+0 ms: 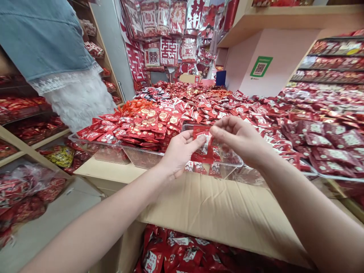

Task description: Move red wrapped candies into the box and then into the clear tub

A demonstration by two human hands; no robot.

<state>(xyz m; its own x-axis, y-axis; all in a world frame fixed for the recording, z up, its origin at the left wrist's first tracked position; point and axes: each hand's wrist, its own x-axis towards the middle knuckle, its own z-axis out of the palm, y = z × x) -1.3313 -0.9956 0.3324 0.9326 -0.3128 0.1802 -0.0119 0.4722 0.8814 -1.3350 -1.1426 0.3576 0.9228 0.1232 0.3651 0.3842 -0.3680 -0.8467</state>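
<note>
Pinched between the thumb and fingers of my left hand (180, 151) is a small red candy packet (203, 154) with a white printed picture, held upright. My right hand (241, 138) is closed at the packet's upper right edge, thumb against curled fingers; its grip on that edge is partly hidden. Both hands are over a clear plastic bin (227, 167) at the front of the counter, with similar packets lying inside it. Left of my hands, a heap of red packets with gold print (150, 123) fills the neighbouring bins.
Maroon packets (332, 140) are piled to the right. The tan counter edge (216, 204) runs before me, with red bags (182, 254) stored below. At left a person in a denim jacket (48, 38) stands by shelves. A QR sign (261, 67) hangs on the white pillar.
</note>
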